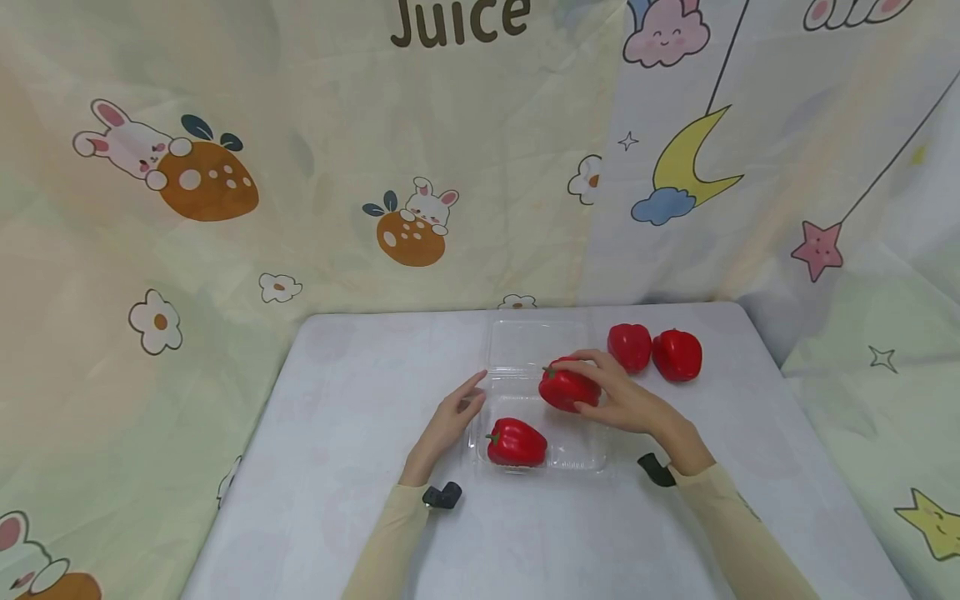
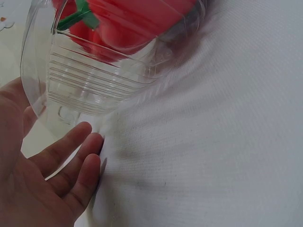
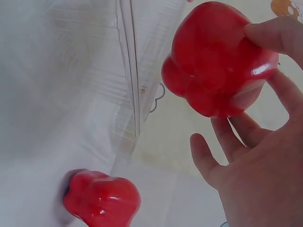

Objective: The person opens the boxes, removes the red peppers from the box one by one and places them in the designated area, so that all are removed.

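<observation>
My right hand [image 1: 630, 402] grips a red bell pepper [image 1: 564, 388] by its side, over the right half of a clear plastic container [image 1: 577, 450]. In the right wrist view, thumb and fingers hold this bell pepper [image 3: 213, 56] with its lobed end showing. Another red bell pepper [image 1: 517, 443] lies on its side in the container's near left part, green stem pointing left. At the container's left wall, my left hand [image 1: 446, 423] has its fingers loosely extended. The left wrist view shows this hand [image 2: 52, 175] against the clear wall [image 2: 85, 78], partly seen through it.
Two more red bell peppers, a left one [image 1: 629, 347] and a right one [image 1: 677, 355], rest on the white table [image 1: 360, 375] at the back right. The container's clear lid [image 1: 517, 342] lies folded back toward the printed cloth wall [image 1: 487, 167].
</observation>
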{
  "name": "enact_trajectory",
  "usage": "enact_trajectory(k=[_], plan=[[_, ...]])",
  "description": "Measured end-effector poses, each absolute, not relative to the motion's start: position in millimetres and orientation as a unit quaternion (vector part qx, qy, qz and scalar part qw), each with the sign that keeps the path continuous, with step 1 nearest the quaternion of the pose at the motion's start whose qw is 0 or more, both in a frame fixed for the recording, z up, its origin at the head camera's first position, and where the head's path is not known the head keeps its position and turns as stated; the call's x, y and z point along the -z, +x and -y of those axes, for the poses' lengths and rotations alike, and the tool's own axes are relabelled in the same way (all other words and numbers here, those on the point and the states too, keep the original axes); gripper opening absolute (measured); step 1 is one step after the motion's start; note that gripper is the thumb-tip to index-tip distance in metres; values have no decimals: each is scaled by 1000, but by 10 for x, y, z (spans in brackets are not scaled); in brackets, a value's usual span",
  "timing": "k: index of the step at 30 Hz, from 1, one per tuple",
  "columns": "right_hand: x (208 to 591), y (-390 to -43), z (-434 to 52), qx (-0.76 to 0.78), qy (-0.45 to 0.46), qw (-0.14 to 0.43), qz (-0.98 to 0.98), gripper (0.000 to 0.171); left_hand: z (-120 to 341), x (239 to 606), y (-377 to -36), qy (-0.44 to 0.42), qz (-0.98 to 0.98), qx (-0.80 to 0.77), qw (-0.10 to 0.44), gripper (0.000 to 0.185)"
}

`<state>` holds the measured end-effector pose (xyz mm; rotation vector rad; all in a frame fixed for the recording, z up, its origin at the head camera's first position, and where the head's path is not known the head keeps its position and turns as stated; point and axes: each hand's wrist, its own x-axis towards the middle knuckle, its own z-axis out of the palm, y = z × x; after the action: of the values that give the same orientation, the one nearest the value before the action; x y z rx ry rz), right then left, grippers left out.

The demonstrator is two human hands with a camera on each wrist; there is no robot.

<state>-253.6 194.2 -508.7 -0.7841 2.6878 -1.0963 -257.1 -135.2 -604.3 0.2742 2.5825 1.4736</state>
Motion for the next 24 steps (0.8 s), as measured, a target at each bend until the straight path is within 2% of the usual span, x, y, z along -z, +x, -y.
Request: enact_trajectory(k=[24], plan=[[5087, -2462, -2120, 345, -251, 20, -904, 81, 1367, 6059, -2587, 96, -862, -491, 82, 51]])
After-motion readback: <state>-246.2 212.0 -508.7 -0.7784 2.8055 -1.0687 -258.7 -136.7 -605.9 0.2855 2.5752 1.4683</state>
